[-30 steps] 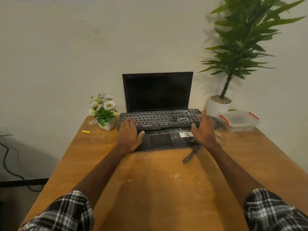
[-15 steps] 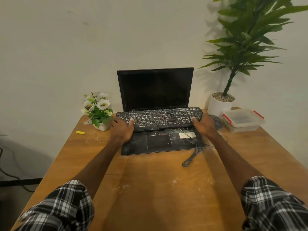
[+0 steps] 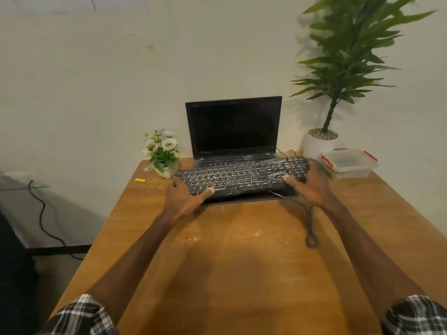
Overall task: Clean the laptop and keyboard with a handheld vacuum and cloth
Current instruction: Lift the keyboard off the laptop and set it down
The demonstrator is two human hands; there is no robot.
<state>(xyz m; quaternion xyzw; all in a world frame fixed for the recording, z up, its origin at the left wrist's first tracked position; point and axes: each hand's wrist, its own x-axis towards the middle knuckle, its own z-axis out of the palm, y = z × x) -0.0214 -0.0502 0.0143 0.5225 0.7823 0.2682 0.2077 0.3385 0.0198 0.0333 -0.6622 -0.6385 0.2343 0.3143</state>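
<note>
Two hands engage the keyboard; state each grip, the inspector asks.

The technician answers: The left hand grips the keyboard's left end, thumb on the keys, fingers wrapped round the edge. The right hand grips the right end the same way, thumb on top.

The inspector asks: Location of keyboard and laptop?

The technician answers: The laptop stands open, screen dark, at the middle of the table's far edge. The keyboard sits across the laptop's base, its front edge raised clear of the palm rest. White streaks mark the keys. A dark cable runs from beneath the right hand toward the table's middle and ends in a loop. A small flower pot sits near the far left corner, with a yellow item beside it by the left edge. A tall potted plant and a lidded plastic container occupy the far right corner.
</note>
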